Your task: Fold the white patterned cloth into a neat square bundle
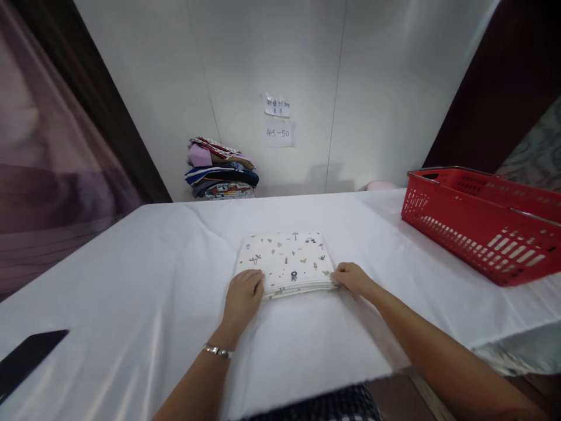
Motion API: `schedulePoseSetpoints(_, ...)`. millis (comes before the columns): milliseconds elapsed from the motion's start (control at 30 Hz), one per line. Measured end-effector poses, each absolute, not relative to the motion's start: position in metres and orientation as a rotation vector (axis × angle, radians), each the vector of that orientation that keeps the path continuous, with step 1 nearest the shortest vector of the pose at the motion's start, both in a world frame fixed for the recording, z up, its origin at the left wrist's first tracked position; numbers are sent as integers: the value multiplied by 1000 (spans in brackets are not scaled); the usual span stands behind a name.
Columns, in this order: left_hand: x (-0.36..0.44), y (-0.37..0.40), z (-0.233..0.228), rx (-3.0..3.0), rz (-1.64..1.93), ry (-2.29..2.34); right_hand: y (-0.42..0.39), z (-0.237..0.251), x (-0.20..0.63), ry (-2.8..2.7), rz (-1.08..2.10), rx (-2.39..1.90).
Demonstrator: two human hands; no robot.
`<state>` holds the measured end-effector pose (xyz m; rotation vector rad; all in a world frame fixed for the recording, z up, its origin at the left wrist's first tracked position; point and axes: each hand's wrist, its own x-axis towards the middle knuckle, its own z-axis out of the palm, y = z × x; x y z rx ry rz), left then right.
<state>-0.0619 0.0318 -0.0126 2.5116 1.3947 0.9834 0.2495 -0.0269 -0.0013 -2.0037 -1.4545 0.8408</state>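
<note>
A folded white cloth (289,260), printed with small trees, plants and figures, lies flat in several layers in front of me. My left hand (244,292) grips its near left corner, with the thumb along the front edge and the other fingers partly hidden. At the near right corner, my right hand (353,278) pinches the cloth between thumb and curled fingers.
A white sheet covers the table (131,280). On the right stands a red plastic basket (477,222) with metal handles. Folded fabrics (222,169) are piled beyond the far edge by the wall. A dark flat object (30,356) lies at the left.
</note>
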Motion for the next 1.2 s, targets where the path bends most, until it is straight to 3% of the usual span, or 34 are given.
schedulePoseSetpoints(333, -84, 51, -31, 2031, 1226, 1669, 36, 14, 248, -1500, 436, -2207)
schedulePoseSetpoints(733, -86, 50, -30, 2111, 1133, 1643, 61, 10, 234, -1538, 273, -2267)
schedulePoseSetpoints(1200, -87, 51, -34, 2133, 1055, 1671, 64, -4, 233, -1378, 312, -2251)
